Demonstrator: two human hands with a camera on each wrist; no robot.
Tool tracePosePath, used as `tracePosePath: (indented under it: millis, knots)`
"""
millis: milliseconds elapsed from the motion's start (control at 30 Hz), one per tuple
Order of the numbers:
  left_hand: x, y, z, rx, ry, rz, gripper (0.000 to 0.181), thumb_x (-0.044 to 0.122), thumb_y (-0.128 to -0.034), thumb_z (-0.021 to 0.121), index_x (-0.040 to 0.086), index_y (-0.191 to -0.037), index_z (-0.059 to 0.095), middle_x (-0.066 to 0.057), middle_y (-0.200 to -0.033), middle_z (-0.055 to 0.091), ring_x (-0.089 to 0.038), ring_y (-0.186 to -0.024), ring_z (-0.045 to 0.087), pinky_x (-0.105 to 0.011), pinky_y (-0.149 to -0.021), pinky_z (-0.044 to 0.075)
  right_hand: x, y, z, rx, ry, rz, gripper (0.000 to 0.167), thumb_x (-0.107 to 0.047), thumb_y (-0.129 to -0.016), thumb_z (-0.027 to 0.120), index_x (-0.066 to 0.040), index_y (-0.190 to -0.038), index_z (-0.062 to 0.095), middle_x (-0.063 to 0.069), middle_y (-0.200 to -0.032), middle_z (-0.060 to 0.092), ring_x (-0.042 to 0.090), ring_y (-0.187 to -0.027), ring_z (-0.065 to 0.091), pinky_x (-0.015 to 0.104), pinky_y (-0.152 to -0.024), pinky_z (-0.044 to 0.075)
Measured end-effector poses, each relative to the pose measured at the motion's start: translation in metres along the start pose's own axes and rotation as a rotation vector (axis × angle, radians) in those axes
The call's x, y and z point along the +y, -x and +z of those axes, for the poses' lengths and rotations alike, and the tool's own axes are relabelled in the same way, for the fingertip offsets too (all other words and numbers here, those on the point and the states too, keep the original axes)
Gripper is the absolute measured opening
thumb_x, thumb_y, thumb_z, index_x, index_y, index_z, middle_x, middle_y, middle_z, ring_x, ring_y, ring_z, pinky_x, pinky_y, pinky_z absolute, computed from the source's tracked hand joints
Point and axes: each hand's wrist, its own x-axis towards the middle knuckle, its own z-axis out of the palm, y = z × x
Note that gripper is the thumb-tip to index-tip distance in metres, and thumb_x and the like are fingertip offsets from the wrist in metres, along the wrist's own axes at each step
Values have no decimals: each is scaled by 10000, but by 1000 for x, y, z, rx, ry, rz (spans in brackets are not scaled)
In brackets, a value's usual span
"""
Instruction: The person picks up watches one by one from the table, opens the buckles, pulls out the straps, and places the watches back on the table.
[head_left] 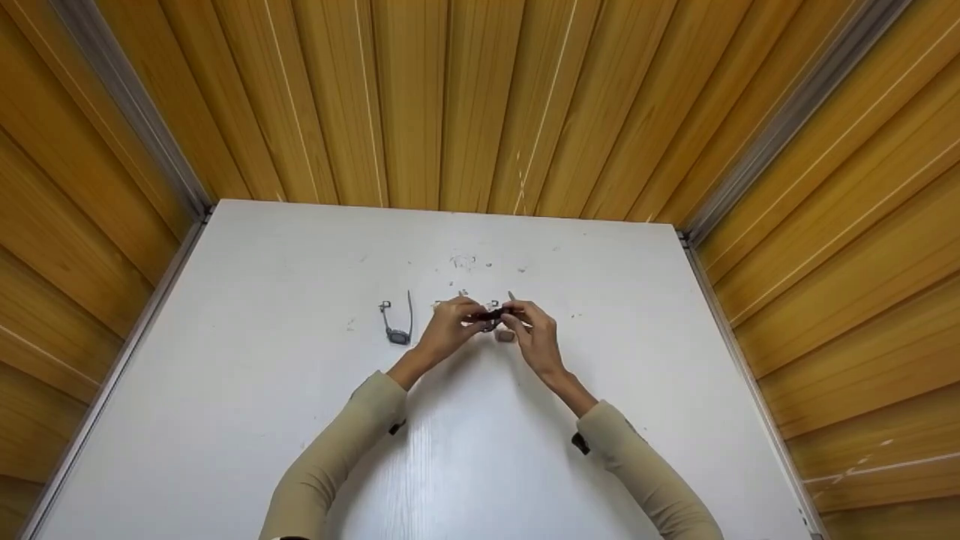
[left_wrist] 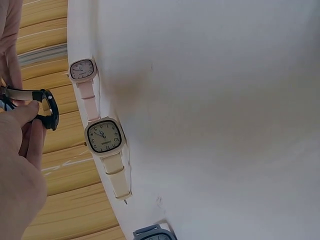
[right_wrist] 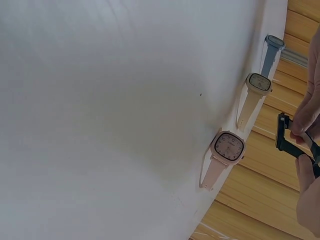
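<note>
A dark watch is held up between both hands, above the table. My left hand pinches one side of it with thumb and fingers; in the left wrist view its dark rim sticks out past the fingertips. My right hand pinches the other side, its thumb on the strap. In the right wrist view a dark, squarish loop of the watch shows beside the fingers. Its dial is not visible. Below lie a pink watch and a cream watch, dials up.
A blue-grey watch lies left of the hands, its strap spread apart. The white table bears small dark marks near its far side. Wood-patterned panels rise behind the table and along both sides.
</note>
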Motion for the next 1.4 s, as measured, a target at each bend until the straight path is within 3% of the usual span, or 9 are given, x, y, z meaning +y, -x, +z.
tracePosePath:
  millis: [167, 300, 567, 800, 933, 1100, 1300, 1400]
  knots:
    - [-1, 3, 1, 34, -72, 18, 127, -12, -838, 801, -19, -962, 773, -136, -941, 749, -261, -884, 736, -270, -785, 628, 1, 1, 0, -35, -17, 33, 217, 107, -929, 644, 158, -1139, 621, 318, -1113, 664, 453, -1042, 712, 338, -865, 626]
    - [-1, 3, 1, 53, -126, 52, 113, 56, -837, 825, 15, -933, 780, -104, -919, 752, -243, -866, 720, -312, -789, 617, 1, 1, 1, -53, -47, 9, 242, 144, -901, 659, 168, -1140, 627, 326, -1106, 642, 481, -1029, 697, 344, -854, 628]
    - [-2, 4, 0, 59, -222, 92, 132, 114, -833, 843, 53, -938, 792, -75, -918, 756, -226, -874, 714, -340, -820, 601, 4, 2, 2, -55, -11, -45, 203, 162, -854, 701, 168, -1055, 669, 310, -1041, 639, 471, -964, 697, 397, -810, 637]
    - [-4, 5, 2, 44, -178, 87, 136, 114, -840, 837, 46, -948, 791, -81, -921, 761, -239, -892, 713, -357, -842, 595, 35, 6, 10, -17, 49, -36, 194, 101, -884, 701, 122, -1076, 680, 268, -1064, 661, 435, -975, 711, 380, -824, 635]
    - [-4, 3, 3, 34, -159, 70, 123, 82, -844, 827, 43, -954, 788, -84, -935, 758, -239, -904, 718, -352, -848, 597, 44, 5, 9, -4, 29, -11, 182, 24, -913, 703, 47, -1094, 695, 201, -1077, 670, 372, -1004, 722, 329, -847, 632]
    - [-3, 0, 3, 36, -136, 56, 138, 35, -840, 814, 27, -975, 784, -99, -954, 759, -246, -915, 724, -351, -855, 603, 45, 5, 8, 9, 5, 2, 186, -39, -935, 701, 2, -1116, 695, 142, -1078, 673, 310, -1013, 725, 262, -840, 626]
    - [-1, 0, 3, 41, -130, 52, 140, 38, -839, 814, 27, -975, 787, -100, -958, 765, -255, -923, 723, -372, -865, 599, 44, 5, 8, 18, 8, 13, 206, -30, -938, 697, 48, -1127, 680, 169, -1083, 679, 333, -1013, 729, 279, -834, 629]
    - [-2, 1, 3, 48, -126, 56, 135, 43, -838, 818, 21, -967, 785, -107, -946, 763, -262, -913, 722, -376, -858, 601, 26, 4, 7, 19, 6, 23, 199, 30, -937, 672, 100, -1123, 658, 227, -1091, 671, 393, -1024, 724, 319, -842, 631]
